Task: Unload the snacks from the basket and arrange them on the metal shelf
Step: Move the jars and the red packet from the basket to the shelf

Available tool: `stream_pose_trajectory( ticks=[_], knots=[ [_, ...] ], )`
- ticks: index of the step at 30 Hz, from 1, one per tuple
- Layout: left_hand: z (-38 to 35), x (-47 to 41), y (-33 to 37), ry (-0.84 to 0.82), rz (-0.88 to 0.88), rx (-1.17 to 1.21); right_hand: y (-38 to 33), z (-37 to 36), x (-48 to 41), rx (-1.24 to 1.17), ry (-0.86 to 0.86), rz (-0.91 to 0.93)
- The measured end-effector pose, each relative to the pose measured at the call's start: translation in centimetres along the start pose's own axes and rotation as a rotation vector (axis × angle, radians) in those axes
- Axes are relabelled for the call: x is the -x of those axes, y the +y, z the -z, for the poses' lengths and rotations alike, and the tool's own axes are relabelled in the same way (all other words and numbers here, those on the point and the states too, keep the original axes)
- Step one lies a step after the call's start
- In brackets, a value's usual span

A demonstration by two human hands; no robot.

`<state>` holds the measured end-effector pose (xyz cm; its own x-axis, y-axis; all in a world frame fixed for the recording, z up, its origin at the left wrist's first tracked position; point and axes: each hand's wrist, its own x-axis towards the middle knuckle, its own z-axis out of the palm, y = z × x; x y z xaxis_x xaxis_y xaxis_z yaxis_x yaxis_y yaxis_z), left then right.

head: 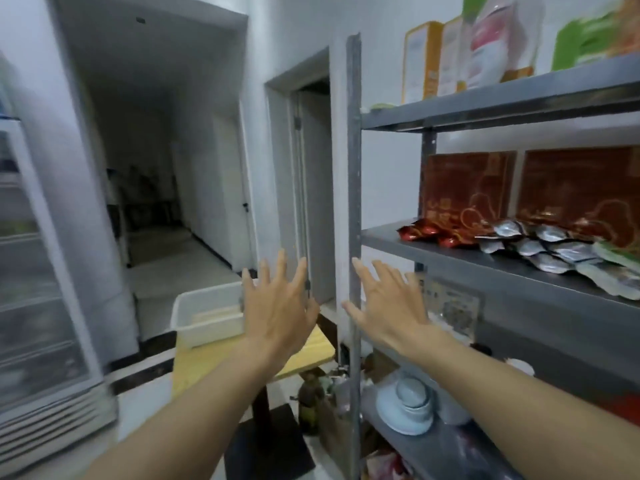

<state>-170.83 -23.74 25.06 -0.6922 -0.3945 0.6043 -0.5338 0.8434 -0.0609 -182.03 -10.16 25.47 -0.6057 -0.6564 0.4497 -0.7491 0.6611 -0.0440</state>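
A white plastic basket (194, 313) sits on a small yellow table (304, 355) left of the metal shelf (355, 202). My left hand (277, 306) is raised in front of the basket, fingers spread, holding nothing. My right hand (388, 306) is stretched out beside it, fingers straight, in front of the shelf's front post, also empty. On the middle shelf board lie red snack packets (422, 232), silver packets (540, 244) and green-white packets (616, 271) in a row. What lies inside the basket is mostly hidden by my left hand.
Two dark red boxes (467, 188) stand behind the packets. Boxes and bags (485, 50) fill the top board. Bowls (408, 400) and bottles (310, 396) sit low by the shelf. A glass-door cooler (38, 271) stands at the left. A doorway (311, 188) and corridor lie beyond.
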Motion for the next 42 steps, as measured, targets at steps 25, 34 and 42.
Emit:
stream_pose_trajectory(
  ticks=[25, 34, 42],
  knots=[
    [-34.3, -19.8, -24.9, -0.226, 0.263, 0.070, -14.6, -35.5, -34.9, -0.231, -0.207, 0.180],
    [-48.5, -28.4, -33.6, -0.349, 0.273, 0.211, -18.3, -48.3, -46.9, -0.241, -0.281, 0.100],
    [-58.9, -32.8, -37.0, -0.531, 0.269, 0.293, -18.4, -55.5, -54.6, -0.250, -0.397, 0.044]
  ],
)
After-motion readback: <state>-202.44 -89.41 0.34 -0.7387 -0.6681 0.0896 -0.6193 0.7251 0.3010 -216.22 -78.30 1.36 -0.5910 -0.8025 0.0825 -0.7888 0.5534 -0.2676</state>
